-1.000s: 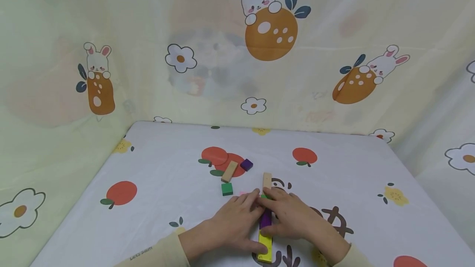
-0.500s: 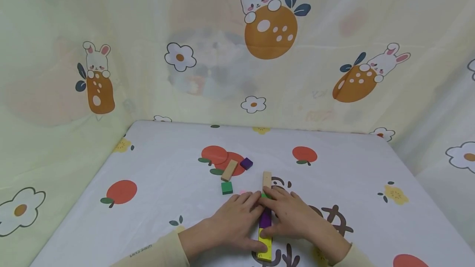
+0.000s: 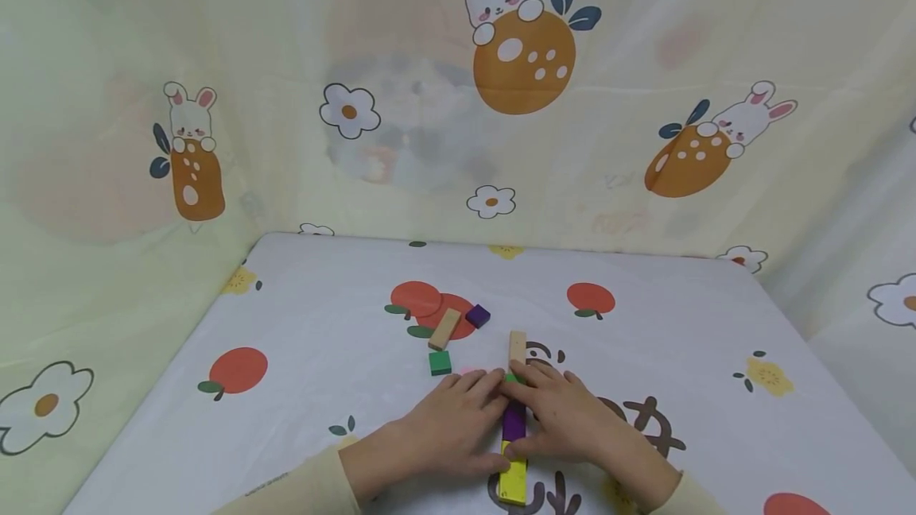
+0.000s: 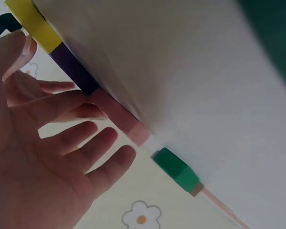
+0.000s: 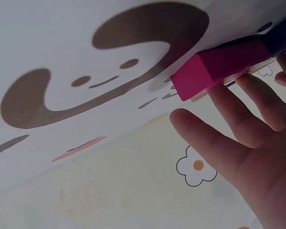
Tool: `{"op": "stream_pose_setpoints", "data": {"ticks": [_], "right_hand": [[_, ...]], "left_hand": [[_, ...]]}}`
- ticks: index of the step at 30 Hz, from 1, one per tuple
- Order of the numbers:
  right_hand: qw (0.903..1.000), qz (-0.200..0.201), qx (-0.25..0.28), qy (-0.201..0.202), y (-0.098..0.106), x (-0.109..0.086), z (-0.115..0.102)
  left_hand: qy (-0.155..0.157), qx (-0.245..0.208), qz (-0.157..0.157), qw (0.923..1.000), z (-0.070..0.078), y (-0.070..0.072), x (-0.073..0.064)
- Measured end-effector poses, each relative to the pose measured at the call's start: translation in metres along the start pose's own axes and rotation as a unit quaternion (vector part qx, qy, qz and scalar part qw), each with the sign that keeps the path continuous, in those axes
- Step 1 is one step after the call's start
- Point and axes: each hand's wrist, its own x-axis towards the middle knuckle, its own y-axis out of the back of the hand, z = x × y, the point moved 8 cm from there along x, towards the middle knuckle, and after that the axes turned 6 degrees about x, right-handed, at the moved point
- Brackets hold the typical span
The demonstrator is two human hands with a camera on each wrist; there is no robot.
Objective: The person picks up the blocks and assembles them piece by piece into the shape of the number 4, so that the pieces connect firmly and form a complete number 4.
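Note:
A straight row of blocks runs away from the near edge in the head view: a yellow block [image 3: 513,485], a purple block [image 3: 514,423], a green block [image 3: 510,377] and a plain wooden block [image 3: 518,346]. My left hand [image 3: 454,425] lies along the row's left side, thumb beside the yellow block. In the left wrist view its index fingertip reaches the join of the purple and a pink block [image 4: 120,116]. From the right, my right hand [image 3: 568,422] touches the row, thumb near the yellow-purple join. The right wrist view shows its extended fingers against a magenta block [image 5: 221,67].
Left of the row's far end lie a loose green block [image 3: 440,363], a wooden block [image 3: 445,329] and a small purple block [image 3: 478,316]. A fruit-printed white cloth [image 3: 322,300] covers the table, with patterned curtains [image 3: 415,213] behind and at the sides.
My left thumb has drawn back from the top of the yellow block to its left edge. The right hand and the blocks stay nearly where they were.

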Motion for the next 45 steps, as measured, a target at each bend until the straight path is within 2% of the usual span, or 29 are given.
{"op": "stream_pose_setpoints", "data": {"ticks": [6, 14, 21, 30, 35, 45], "right_hand": [[0.9999, -0.001, -0.004, -0.013, -0.001, 0.001, 0.001], [0.9998, -0.001, -0.006, -0.019, -0.002, 0.002, 0.002], [0.9996, -0.005, -0.002, -0.027, -0.005, 0.004, 0.005], [0.9997, -0.006, -0.001, -0.023, -0.005, 0.004, 0.005], [0.9996, -0.01, 0.003, -0.025, -0.005, 0.004, 0.004], [0.9995, -0.012, 0.01, -0.026, -0.007, 0.004, 0.004]], "left_hand": [[0.027, 0.004, 0.026, 0.9993, -0.015, 0.008, -0.005], [0.058, 0.01, 0.034, 0.9977, -0.035, 0.014, -0.013], [0.086, -0.008, 0.027, 0.9959, -0.053, 0.014, -0.014], [0.119, 0.004, 0.037, 0.9922, -0.076, 0.012, -0.016], [0.124, -0.006, 0.033, 0.9916, -0.083, 0.01, -0.015], [0.106, -0.017, 0.053, 0.9929, -0.088, 0.013, -0.01]]}}
